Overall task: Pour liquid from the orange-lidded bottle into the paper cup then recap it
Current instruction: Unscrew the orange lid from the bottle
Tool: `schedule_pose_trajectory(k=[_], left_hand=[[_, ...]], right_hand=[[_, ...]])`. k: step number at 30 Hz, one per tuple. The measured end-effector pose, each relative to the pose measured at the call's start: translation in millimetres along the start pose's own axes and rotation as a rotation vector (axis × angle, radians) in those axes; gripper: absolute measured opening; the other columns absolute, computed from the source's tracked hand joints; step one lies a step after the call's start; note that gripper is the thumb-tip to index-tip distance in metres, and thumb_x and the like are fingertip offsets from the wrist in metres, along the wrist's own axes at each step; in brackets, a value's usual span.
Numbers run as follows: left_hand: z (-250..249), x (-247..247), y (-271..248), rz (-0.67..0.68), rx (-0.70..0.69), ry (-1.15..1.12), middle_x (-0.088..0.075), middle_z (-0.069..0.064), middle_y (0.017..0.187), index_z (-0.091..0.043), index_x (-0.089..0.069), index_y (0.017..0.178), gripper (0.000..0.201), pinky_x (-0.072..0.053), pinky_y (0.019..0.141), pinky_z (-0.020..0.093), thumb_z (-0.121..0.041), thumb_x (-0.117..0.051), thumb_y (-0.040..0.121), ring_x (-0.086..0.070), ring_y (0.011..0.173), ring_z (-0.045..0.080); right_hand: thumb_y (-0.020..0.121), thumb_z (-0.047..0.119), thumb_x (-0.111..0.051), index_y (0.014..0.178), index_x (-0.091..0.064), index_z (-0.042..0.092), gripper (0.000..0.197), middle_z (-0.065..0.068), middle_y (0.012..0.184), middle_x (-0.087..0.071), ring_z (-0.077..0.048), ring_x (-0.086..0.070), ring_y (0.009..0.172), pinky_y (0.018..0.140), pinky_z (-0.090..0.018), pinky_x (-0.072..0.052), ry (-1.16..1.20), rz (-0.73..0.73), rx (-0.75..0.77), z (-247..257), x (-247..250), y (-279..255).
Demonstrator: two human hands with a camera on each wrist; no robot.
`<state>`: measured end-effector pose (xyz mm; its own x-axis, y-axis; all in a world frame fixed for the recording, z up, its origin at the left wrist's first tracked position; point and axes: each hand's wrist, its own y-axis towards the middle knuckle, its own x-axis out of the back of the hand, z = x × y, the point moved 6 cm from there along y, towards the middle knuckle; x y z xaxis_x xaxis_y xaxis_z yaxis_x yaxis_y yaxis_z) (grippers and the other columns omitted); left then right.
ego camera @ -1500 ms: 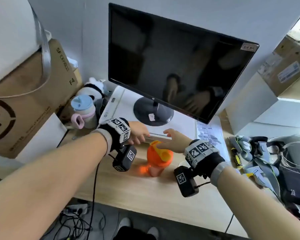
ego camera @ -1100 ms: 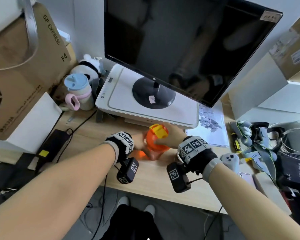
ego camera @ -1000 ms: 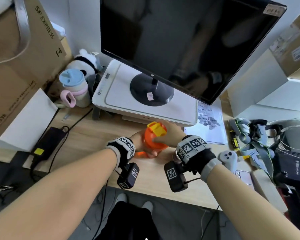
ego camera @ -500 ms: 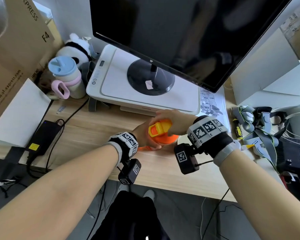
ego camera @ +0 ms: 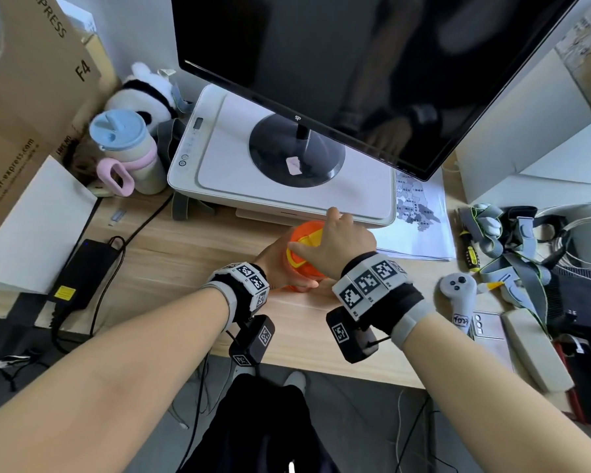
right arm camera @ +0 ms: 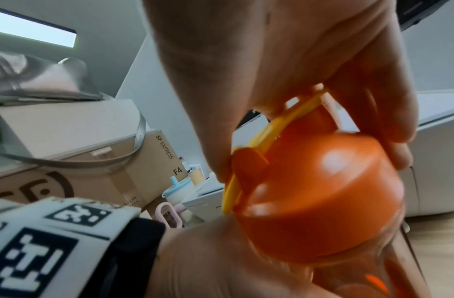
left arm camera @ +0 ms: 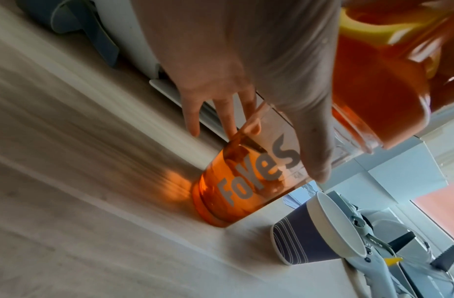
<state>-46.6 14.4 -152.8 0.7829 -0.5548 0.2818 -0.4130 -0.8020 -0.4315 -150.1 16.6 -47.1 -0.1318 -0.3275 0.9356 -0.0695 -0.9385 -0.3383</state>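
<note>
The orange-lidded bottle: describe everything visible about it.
The orange-lidded bottle stands upright on the wooden desk, just in front of the white printer. Its body is clear orange-tinted plastic with grey lettering and orange liquid low inside. The domed orange lid is on, with a yellow flip tab. The left hand grips the body; the right hand grips the lid from above. The paper cup stands apart beside it.
</note>
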Motion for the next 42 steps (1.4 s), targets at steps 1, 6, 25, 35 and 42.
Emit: schedule_pose_trajectory(k=[1,6,25,35,42], left_hand=[[-1.0,0.7,1.1,0.011,-0.013,0.014,-0.058,-0.004,0.127,-0.029,-0.032,0.138,0.104,-0.048,0.089,0.032,-0.021,-0.090,0.052,-0.055,0.115,0.016],[-9.1,-0.1,0.2,0.060,-0.036,-0.006,-0.060,0.001,0.124,-0.022,-0.041,0.132,0.094,-0.053,0.091,0.037,-0.021,-0.090,0.052,-0.059,0.111,0.018],[0.7,-5.6,9.8,0.098,-0.018,-0.098,-0.063,-0.005,0.095,-0.019,-0.053,0.108,0.064,-0.053,0.065,0.023,-0.002,-0.087,0.056,-0.060,0.087,0.011],[-13.1,0.3,7.0,0.071,-0.087,-0.035,-0.061,0.006,0.123,-0.017,-0.044,0.127,0.090,-0.049,0.095,0.036,-0.006,-0.088,0.049,-0.058,0.112,0.020],[-12.1,1.2,7.5,0.087,-0.078,0.012,-0.063,-0.001,0.118,-0.022,-0.049,0.121,0.085,-0.049,0.092,0.033,-0.012,-0.089,0.048,-0.059,0.108,0.017]], right_hand=[[0.076,0.069,-0.051,0.131,-0.040,0.014,0.078,-0.012,0.124,-0.053,-0.035,-0.058,0.110,0.081,-0.040,-0.047,0.001,0.032,0.020,0.8,0.8,0.6],[0.079,0.044,-0.059,0.117,-0.059,0.040,0.038,0.005,0.129,-0.053,-0.025,-0.043,0.124,0.099,-0.043,-0.039,0.086,0.196,0.334,17.8,5.5,6.9],[0.067,0.075,-0.054,0.123,-0.041,0.006,0.089,-0.010,0.126,-0.052,-0.030,-0.045,0.120,0.095,-0.044,-0.041,0.136,-0.084,-0.078,-0.2,-1.8,-5.3],[0.072,0.029,-0.072,0.142,-0.032,0.024,0.081,-0.001,0.137,-0.041,-0.022,-0.044,0.126,0.099,-0.035,-0.041,0.377,0.153,0.271,4.2,0.1,7.0],[0.067,0.029,-0.080,0.148,-0.021,0.020,0.101,-0.006,0.148,-0.038,-0.028,-0.036,0.135,0.106,-0.044,-0.040,0.079,0.297,0.213,-5.7,9.7,22.5]])
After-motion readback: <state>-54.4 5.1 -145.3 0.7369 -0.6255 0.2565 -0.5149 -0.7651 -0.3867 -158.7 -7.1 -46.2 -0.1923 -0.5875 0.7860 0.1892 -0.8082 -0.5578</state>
